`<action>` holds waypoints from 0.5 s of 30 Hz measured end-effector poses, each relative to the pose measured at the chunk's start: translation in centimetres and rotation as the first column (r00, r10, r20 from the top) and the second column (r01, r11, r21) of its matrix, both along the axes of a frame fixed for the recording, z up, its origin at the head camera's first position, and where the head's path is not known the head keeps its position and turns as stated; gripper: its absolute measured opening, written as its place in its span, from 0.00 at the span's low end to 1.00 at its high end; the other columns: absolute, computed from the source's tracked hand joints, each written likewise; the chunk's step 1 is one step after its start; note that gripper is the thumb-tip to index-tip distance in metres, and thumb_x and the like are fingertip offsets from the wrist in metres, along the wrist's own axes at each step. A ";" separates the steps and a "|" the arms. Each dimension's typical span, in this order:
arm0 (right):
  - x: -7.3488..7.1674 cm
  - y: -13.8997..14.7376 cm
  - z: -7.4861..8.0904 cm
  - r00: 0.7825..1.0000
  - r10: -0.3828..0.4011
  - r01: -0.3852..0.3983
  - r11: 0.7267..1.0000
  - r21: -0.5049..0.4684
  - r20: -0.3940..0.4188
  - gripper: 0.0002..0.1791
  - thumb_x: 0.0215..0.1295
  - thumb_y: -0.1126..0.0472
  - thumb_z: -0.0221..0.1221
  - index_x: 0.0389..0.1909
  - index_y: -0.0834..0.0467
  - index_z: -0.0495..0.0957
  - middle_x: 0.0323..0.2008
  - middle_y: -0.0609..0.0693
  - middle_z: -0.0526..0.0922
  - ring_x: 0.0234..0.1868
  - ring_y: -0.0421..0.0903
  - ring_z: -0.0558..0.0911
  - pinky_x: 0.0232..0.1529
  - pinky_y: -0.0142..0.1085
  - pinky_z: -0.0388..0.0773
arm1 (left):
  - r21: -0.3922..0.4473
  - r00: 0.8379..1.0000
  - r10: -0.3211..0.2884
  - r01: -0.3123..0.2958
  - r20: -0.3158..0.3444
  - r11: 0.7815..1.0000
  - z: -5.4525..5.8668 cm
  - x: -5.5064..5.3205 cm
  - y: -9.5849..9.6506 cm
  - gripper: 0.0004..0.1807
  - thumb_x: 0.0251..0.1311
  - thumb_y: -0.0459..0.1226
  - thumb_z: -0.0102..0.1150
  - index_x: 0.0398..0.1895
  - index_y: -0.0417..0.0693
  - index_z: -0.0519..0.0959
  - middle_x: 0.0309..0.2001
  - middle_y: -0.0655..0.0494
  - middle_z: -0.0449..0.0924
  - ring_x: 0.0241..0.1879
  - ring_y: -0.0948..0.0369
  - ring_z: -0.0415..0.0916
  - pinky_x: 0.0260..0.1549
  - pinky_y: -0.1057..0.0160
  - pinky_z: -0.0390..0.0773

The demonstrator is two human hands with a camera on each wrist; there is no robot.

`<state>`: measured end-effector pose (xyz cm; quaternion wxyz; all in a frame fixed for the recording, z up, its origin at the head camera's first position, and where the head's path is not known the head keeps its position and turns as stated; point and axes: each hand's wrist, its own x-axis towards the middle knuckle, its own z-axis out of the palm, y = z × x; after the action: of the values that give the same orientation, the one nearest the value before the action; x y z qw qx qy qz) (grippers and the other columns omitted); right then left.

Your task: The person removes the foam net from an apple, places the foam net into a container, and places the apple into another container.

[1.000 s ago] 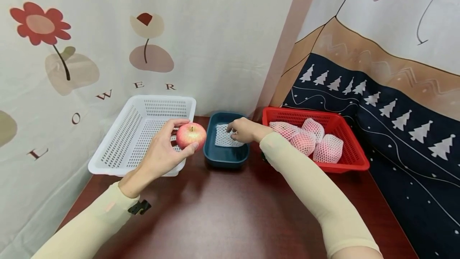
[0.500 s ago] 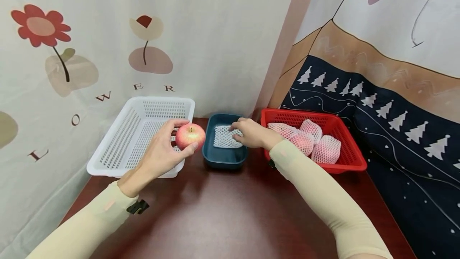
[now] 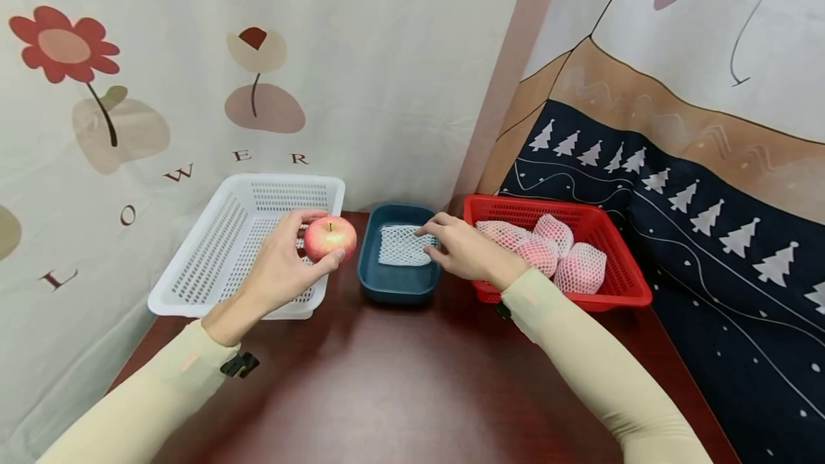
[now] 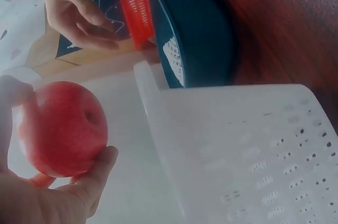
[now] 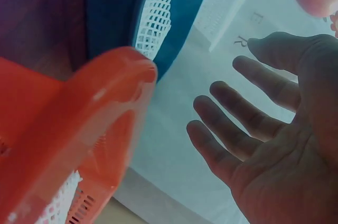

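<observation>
My left hand [image 3: 278,260] grips a bare red apple [image 3: 330,239] above the right side of the white basket [image 3: 169,303]; its stem faces up in the head view. In the left wrist view the thumb and fingers curl round the apple [image 4: 66,129]. My right hand [image 3: 469,249] hovers over the right rim of the blue bin [image 3: 396,292], its fingers spread and holding nothing, as the right wrist view of the hand [image 5: 274,118] shows. A white foam net sleeve [image 3: 402,245] lies flat inside that bin.
To the right stands a red basket [image 3: 619,285] with several fruits in foam nets [image 3: 581,268]. All three containers stand on a dark red-brown table [image 3: 387,371]. Behind them hangs a white printed curtain [image 3: 387,77], with a dark blue tree-patterned cloth [image 3: 677,249] at the right.
My right hand has drawn back to the right from above the blue bin, and its fingers have opened out. The left hand still holds the apple. The head view has shifted slightly.
</observation>
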<state>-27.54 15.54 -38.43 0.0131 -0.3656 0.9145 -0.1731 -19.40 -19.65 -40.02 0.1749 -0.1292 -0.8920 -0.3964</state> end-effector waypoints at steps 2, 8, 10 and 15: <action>0.4 0.2 0.0 1.000 0.003 -0.003 1.000 -0.003 -0.017 0.24 0.84 0.56 0.69 0.76 0.54 0.85 0.72 0.59 0.85 0.61 0.53 0.89 0.64 0.46 0.94 | -0.004 1.000 0.006 -0.006 0.005 1.000 0.1 0.0 -0.2 0.41 0.67 0.46 0.84 0.79 0.47 0.76 0.70 0.43 0.82 0.63 0.48 0.79 0.54 0.50 0.86; 1.3 0.6 -0.5 0.998 0.011 -0.012 1.000 -0.028 -0.063 0.24 0.82 0.57 0.72 0.75 0.52 0.86 0.72 0.58 0.85 0.70 0.56 0.88 0.69 0.49 0.92 | -0.010 1.000 0.011 -0.011 0.002 1.000 0.3 -0.2 -0.6 0.41 0.68 0.45 0.84 0.79 0.45 0.76 0.70 0.42 0.82 0.65 0.46 0.77 0.58 0.41 0.85; 1.6 0.6 -0.7 0.997 0.018 -0.021 0.999 -0.032 -0.081 0.25 0.82 0.57 0.72 0.75 0.52 0.86 0.72 0.58 0.85 0.71 0.57 0.87 0.69 0.51 0.92 | -0.011 1.000 0.015 -0.015 0.003 1.000 0.4 -0.3 -0.7 0.40 0.68 0.45 0.83 0.79 0.44 0.76 0.71 0.42 0.81 0.66 0.46 0.77 0.58 0.42 0.84; 2.1 0.8 -1.1 0.989 0.039 -0.044 0.998 -0.036 -0.139 0.26 0.80 0.56 0.73 0.75 0.53 0.86 0.72 0.58 0.85 0.72 0.58 0.87 0.71 0.53 0.91 | -0.016 1.000 0.027 -0.027 0.008 1.000 0.5 -0.5 -1.2 0.41 0.68 0.45 0.83 0.79 0.43 0.76 0.71 0.40 0.81 0.66 0.45 0.77 0.58 0.42 0.84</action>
<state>-25.47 16.31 -39.52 -0.0540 -0.3958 0.9018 -0.1648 -19.94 -20.82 -39.52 0.1755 -0.1169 -0.8974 -0.3876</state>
